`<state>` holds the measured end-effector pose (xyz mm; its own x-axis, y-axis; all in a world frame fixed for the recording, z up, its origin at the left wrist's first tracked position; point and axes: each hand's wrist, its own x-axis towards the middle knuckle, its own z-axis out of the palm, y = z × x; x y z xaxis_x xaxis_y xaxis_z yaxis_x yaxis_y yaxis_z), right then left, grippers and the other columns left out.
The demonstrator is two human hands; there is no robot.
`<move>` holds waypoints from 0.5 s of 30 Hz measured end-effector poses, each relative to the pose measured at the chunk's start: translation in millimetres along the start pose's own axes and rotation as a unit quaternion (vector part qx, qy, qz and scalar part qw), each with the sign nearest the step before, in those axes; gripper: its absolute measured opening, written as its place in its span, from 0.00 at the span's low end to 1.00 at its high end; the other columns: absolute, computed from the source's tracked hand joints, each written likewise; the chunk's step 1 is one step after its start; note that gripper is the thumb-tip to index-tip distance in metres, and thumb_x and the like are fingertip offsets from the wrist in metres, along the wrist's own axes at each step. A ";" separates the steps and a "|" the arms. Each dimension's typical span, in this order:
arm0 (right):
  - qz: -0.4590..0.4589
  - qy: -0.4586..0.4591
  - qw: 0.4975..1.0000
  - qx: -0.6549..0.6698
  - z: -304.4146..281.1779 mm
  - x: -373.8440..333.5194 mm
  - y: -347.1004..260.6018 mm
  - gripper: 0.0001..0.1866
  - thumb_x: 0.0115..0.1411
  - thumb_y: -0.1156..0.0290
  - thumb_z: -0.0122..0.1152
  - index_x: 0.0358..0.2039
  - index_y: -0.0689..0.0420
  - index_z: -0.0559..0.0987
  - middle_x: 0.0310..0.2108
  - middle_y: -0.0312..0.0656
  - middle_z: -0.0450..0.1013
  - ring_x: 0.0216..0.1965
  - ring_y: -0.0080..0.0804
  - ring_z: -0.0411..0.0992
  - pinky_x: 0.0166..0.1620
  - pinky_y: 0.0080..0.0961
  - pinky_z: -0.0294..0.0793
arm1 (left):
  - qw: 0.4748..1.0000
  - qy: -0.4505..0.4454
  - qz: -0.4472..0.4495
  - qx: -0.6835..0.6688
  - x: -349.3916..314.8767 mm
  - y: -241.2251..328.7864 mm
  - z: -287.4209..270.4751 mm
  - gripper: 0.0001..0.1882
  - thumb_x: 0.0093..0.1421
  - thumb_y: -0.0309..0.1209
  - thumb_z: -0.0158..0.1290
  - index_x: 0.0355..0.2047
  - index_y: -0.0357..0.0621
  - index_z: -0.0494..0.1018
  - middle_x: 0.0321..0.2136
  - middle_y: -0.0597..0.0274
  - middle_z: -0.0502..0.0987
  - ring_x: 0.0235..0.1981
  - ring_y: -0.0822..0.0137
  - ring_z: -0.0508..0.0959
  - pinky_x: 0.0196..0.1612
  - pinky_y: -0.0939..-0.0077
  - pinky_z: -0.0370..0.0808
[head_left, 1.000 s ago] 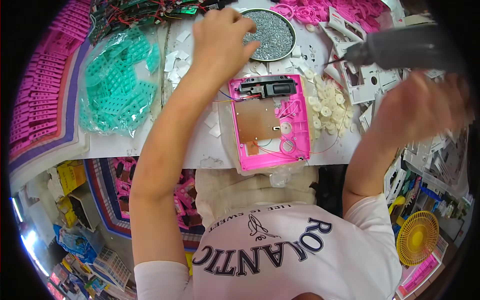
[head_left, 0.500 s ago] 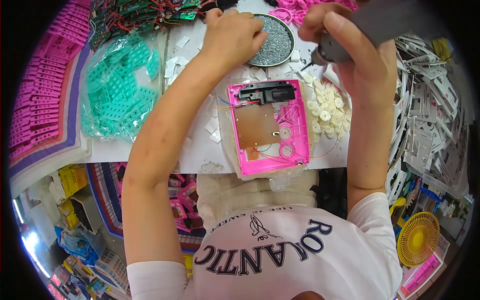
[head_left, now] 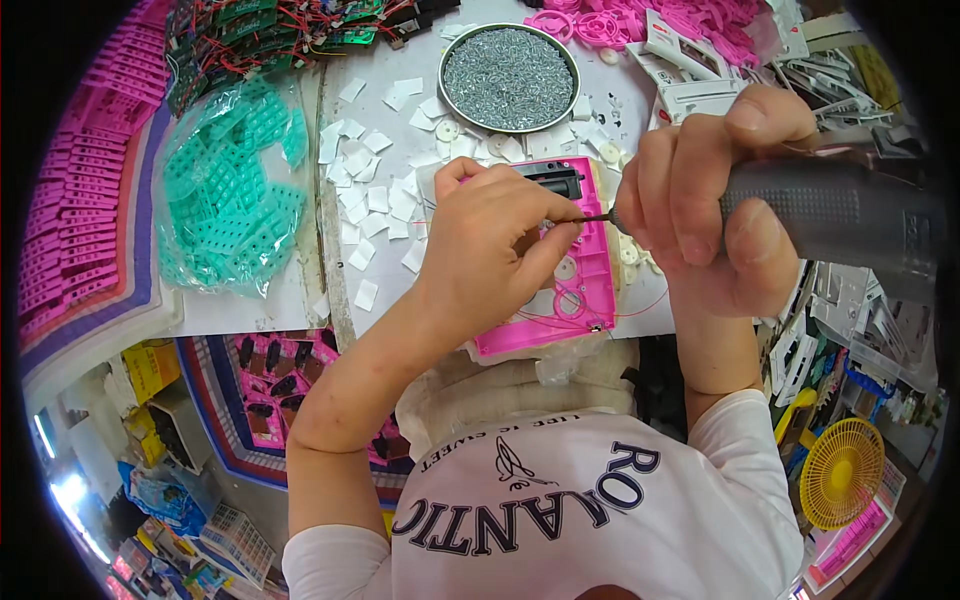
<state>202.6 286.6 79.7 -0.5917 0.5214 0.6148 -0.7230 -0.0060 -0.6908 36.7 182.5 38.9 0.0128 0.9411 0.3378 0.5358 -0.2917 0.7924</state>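
Note:
A pink plastic housing [head_left: 585,290] with a black part at its far end lies on the white table [head_left: 260,310] before me. My left hand [head_left: 495,245] rests over its middle, fingers pinched at the thin bit of a grey electric screwdriver [head_left: 830,215]. My right hand [head_left: 705,200] grips the screwdriver's handle to the right, with the bit pointing left toward my left fingertips. Whether a screw sits between the fingers is hidden.
A round metal dish of screws [head_left: 510,75] stands behind the housing. White paper squares [head_left: 370,190] and white gears [head_left: 630,255] lie around it. A bag of teal parts [head_left: 235,190] lies left, circuit boards [head_left: 270,35] far left, pink parts [head_left: 690,20] far right.
My left hand came back from the screw dish onto the pink housing. My right hand brought the screwdriver in from the right to meet the left fingertips.

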 end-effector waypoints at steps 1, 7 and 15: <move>-0.006 0.017 1.000 0.004 3.2 -2.0 1.7 0.25 0.69 0.62 0.56 0.64 0.53 0.64 0.23 0.31 0.67 0.23 0.22 0.63 0.26 0.23 0.66 | 1.000 0.002 0.004 0.003 -0.1 -0.4 0.6 0.04 0.54 0.30 0.66 0.31 0.51 0.82 0.25 0.74 0.78 0.31 0.69 0.76 0.50 0.61 0.60; 0.014 -0.005 0.996 -0.088 -4.7 13.3 0.6 0.22 0.69 0.67 0.54 0.61 0.55 0.66 0.22 0.32 0.64 0.22 0.22 0.60 0.25 0.24 0.64 | 0.974 0.090 0.046 0.203 8.7 7.4 4.2 0.11 0.50 0.34 0.68 0.34 0.53 0.79 0.33 0.73 0.78 0.41 0.67 0.76 0.59 0.45 0.56; 0.033 0.100 0.987 -0.123 -28.2 11.9 38.2 0.11 0.65 0.79 0.52 0.47 0.60 0.69 0.18 0.37 0.64 0.16 0.23 0.60 0.21 0.26 0.62 | 0.966 0.052 0.050 0.248 -1.3 -21.7 12.0 0.12 0.54 0.35 0.67 0.39 0.53 0.80 0.36 0.72 0.80 0.45 0.65 0.76 0.65 0.43 0.50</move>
<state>178.0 316.7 49.9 -0.5346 0.6843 0.4960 -0.5630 0.1494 -0.8129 35.3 189.7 15.2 0.0143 0.8826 0.4700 0.8747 -0.2388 0.4217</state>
